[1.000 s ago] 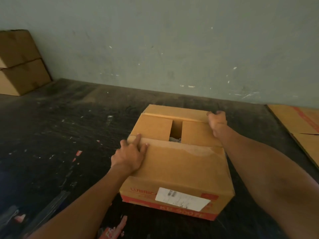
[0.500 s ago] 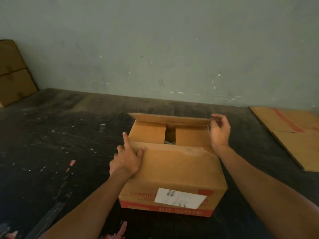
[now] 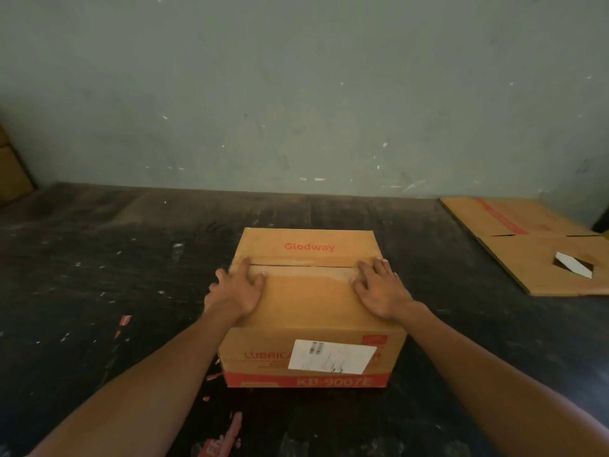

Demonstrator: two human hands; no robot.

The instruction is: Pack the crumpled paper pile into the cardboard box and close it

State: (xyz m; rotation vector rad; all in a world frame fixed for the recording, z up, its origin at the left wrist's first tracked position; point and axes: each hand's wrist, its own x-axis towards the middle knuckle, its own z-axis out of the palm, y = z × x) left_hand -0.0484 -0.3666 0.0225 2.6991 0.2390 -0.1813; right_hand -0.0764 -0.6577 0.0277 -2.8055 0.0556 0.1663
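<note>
A brown cardboard box point(image 3: 309, 301) with red print and a white label on its front stands on the dark floor in front of me. Both top flaps lie flat and meet at a seam across the top. My left hand point(image 3: 239, 288) rests flat on the near flap at the left end of the seam, fingers spread. My right hand point(image 3: 382, 288) lies flat on the near flap at the right end, fingertips at the seam. No crumpled paper is visible; the inside of the box is hidden.
A flattened cardboard sheet point(image 3: 534, 249) with a white scrap on it lies on the floor at the right. Stacked cardboard boxes point(image 3: 11, 173) show at the left edge. A grey-green wall point(image 3: 296, 94) rises behind. Red paper scraps point(image 3: 220, 440) lie near my feet.
The far flap, raised before, has come down flat onto the box. My right hand let go of it and now lies flat on the top. The gap showing the inside is closed.
</note>
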